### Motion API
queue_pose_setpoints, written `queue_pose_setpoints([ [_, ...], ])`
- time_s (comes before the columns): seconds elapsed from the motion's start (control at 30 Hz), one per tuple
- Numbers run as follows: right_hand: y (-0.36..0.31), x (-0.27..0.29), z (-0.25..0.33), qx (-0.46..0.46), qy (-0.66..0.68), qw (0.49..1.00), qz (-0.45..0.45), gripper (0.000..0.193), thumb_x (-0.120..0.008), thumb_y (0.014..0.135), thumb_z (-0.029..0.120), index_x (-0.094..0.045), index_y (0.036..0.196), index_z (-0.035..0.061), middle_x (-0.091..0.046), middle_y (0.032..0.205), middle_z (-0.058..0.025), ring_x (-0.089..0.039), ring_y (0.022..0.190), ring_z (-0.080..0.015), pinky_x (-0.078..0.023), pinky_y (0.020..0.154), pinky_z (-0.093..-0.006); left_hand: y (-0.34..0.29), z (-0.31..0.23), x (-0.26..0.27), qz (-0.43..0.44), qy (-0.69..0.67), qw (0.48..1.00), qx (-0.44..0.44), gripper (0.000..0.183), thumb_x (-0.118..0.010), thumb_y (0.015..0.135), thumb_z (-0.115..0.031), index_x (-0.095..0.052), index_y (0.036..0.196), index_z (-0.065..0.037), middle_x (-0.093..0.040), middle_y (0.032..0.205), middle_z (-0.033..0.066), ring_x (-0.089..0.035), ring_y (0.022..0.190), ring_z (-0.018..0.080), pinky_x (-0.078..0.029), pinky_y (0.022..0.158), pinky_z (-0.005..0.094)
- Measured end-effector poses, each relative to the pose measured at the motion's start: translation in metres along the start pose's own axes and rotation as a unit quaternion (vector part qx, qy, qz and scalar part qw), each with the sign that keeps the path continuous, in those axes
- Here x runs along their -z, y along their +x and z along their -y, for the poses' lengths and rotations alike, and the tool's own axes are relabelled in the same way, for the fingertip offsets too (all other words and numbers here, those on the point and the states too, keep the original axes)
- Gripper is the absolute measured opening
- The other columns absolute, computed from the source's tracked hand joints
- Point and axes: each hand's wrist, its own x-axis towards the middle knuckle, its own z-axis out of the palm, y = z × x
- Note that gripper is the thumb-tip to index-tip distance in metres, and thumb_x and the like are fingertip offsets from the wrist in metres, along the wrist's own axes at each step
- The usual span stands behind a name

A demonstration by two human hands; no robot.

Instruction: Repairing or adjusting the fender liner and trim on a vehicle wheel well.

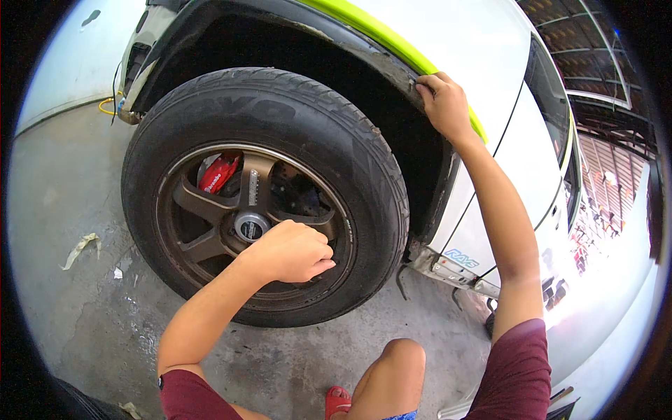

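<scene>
White lettering [215, 185] marks the red brake caliper [224, 169]; large dark letters [246, 110] mark the tire [381, 171]. Small print [253, 187] stands on a wheel spoke [260, 168], more on the hub cap [250, 227], blue letters [462, 259] low on the white car [535, 143].

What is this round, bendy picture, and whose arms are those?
There's no machine here: they're a person's bare hands. The one picture comes from a wide fisheye camera on their head, looking down, so straight edges bend. The left hand is curled before a bronze wheel; I can't see whether it holds anything. The right hand is at the dark wheel-arch edge of a white vehicle, beside a lime-green strip; its grip is unclear. Pale scraps lie on the grey floor.
</scene>
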Motion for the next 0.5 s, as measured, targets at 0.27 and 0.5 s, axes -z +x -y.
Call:
queue_pose_setpoints([
  [0.27,0.008,-0.001,-0.006,0.040,-0.066,0.996,0.044,0.012,-0.057,0.094,0.013,-0.062,0.097,0.0028,-0.063,0.097,-0.0188,-0.062,0.095,-0.0387,-0.049,0.084,-0.0467,0.005,0.004,-0.011,0.008,0.009,1.000,-0.003,0.027,-0.065,0.089,-0.030,-0.067,0.071,-0.010,-0.063,0.072,0.0071,-0.066,0.075,0.0296,-0.052,0.066,0.0426],
  [0.5,0.009,-0.001,-0.016,0.045,-0.053,0.996,0.063,0.016,-0.057,0.095,0.015,-0.060,0.104,0.0015,-0.063,0.099,-0.0194,-0.061,0.096,-0.0382,-0.048,0.085,-0.0447,0.008,0.000,-0.007,0.003,0.005,1.000,-0.004,0.028,-0.064,0.089,-0.031,-0.067,0.070,-0.010,-0.063,0.072,0.0072,-0.066,0.075,0.0294,-0.051,0.065,0.0430],
])
